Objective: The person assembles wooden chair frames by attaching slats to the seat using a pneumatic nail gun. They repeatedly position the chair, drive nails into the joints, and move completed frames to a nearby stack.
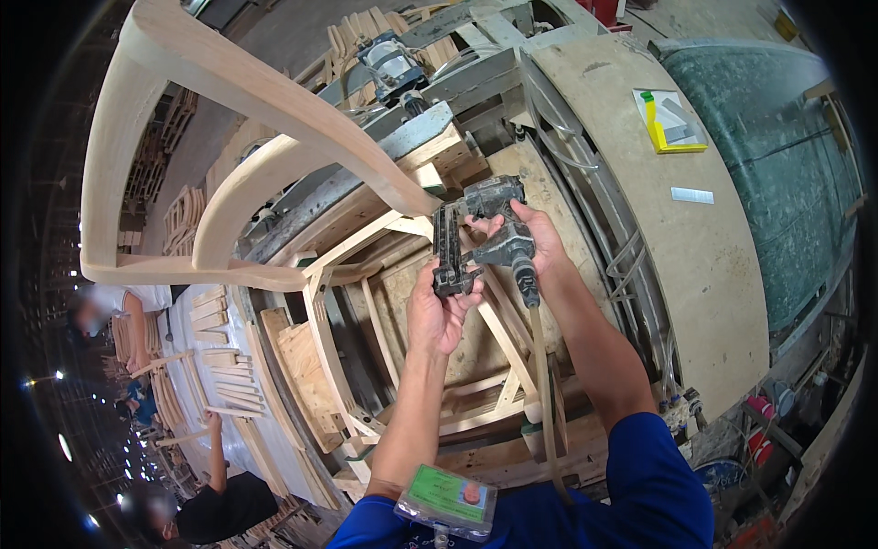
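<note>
A black pneumatic staple gun is held between my two hands above a pale wooden chair frame. My right hand wraps round its handle. My left hand grips the lower end of the long magazine, with the fingers closed round it. From the handle an air hose runs down toward my body. The chair frame lies in a metal and wood clamping bench, its curved back rising to the upper left. Corner braces sit in the seat frame. My hands hide part of the seat rail.
On the board at right rest an open yellow box of staples and a loose staple strip. A motor-like unit stands at the far side. Two co-workers handle wooden slats at a table on the left.
</note>
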A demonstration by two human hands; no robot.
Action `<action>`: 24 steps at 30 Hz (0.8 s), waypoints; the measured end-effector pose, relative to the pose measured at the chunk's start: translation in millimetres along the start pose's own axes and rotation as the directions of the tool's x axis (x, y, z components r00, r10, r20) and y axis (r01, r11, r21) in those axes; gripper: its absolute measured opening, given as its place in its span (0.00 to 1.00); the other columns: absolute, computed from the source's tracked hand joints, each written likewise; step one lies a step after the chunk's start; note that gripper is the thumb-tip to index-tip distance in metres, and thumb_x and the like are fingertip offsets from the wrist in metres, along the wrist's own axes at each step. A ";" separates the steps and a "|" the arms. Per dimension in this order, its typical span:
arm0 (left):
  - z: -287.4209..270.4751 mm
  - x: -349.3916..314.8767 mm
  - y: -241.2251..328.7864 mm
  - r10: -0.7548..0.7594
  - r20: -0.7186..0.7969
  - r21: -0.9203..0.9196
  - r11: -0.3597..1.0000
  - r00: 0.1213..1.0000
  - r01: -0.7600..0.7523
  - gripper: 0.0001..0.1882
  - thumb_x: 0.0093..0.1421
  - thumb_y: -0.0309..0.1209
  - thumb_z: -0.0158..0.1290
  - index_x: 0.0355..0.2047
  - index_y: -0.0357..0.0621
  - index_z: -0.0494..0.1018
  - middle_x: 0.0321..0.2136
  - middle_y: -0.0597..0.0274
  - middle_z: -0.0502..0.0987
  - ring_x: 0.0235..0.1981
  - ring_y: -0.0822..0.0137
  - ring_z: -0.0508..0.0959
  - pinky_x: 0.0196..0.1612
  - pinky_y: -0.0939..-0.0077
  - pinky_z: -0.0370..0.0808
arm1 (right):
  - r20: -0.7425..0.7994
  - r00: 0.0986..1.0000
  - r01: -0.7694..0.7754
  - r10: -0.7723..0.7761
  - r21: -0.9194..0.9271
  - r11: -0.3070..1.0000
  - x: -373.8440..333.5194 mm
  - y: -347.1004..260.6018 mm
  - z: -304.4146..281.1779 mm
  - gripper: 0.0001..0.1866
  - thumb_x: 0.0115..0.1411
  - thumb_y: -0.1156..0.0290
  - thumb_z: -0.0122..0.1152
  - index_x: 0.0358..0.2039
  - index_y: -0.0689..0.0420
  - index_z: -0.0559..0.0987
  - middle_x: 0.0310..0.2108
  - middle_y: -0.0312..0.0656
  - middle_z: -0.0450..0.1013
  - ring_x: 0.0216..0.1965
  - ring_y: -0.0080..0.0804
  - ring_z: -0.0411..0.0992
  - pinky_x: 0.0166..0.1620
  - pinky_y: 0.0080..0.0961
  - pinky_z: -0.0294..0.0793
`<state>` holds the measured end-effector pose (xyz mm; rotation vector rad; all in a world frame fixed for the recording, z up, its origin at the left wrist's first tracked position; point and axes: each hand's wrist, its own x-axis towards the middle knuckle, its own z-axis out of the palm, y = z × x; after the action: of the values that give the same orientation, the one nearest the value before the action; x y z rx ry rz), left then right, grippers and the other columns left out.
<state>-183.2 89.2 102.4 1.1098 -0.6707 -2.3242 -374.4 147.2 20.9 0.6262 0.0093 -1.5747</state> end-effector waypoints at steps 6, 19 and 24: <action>2.5 0.6 -2.8 0.000 -0.033 -0.001 1.000 0.999 0.000 0.20 0.74 0.41 0.48 0.51 0.32 0.72 0.36 0.44 0.83 0.29 0.56 0.86 0.26 0.72 0.89 | -0.021 0.999 -0.025 0.026 0.044 0.999 -1.5 -1.9 -0.7 0.36 0.77 0.52 0.47 0.70 0.69 0.54 0.63 0.69 0.61 0.35 0.29 0.75 0.41 0.34 0.85; 4.7 -3.2 -3.0 -0.001 -0.050 -0.001 1.000 0.999 0.001 0.20 0.75 0.41 0.48 0.50 0.32 0.73 0.35 0.44 0.84 0.28 0.56 0.86 0.26 0.72 0.89 | 0.000 1.000 -0.025 0.025 0.027 0.999 -1.2 -1.1 -8.5 0.40 0.76 0.49 0.49 0.64 0.80 0.58 0.47 0.56 0.70 0.35 0.29 0.76 0.41 0.32 0.84; 6.0 -6.7 0.2 0.013 -0.037 -0.009 1.000 0.999 -0.014 0.20 0.75 0.41 0.48 0.50 0.31 0.73 0.35 0.44 0.84 0.28 0.56 0.86 0.26 0.72 0.89 | 0.060 0.994 -0.098 0.097 0.025 0.995 -2.9 0.4 -4.4 0.41 0.76 0.48 0.48 0.64 0.82 0.58 0.46 0.55 0.70 0.36 0.29 0.76 0.41 0.31 0.84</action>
<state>-184.2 94.3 109.7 1.1381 -0.6513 -2.2872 -372.4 151.4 18.4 0.5937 -0.0862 -1.5000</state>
